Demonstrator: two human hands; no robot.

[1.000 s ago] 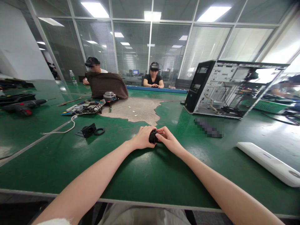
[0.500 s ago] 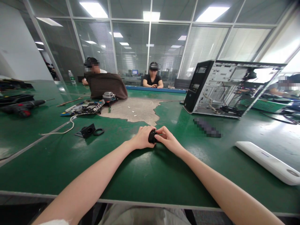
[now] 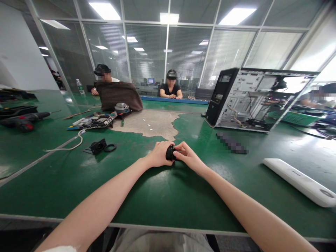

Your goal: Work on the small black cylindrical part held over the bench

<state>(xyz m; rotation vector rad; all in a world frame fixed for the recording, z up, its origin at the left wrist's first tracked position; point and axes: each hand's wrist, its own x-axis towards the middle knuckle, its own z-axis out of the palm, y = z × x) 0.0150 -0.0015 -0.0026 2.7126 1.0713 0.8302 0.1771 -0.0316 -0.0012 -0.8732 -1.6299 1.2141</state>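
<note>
A small black rounded part (image 3: 170, 153) is held between my two hands, just above the green table (image 3: 147, 203). My left hand (image 3: 160, 154) wraps round its left side, with the fingers over the top. From the right, my right hand (image 3: 187, 155) pinches its edge between thumb and fingers. Much of the part is hidden by my fingers, so its exact kind does not show. To the left lie a black bracket-like piece with a round opening (image 3: 98, 146) and a black ring (image 3: 110, 148).
An open computer case (image 3: 223, 98) stands at the right, beyond a white elongated device (image 3: 299, 180). A circuit board (image 3: 91, 120), a brown bag (image 3: 118, 95) and a power drill (image 3: 25, 120) are at the left. Two people sit across the table; another is at far right.
</note>
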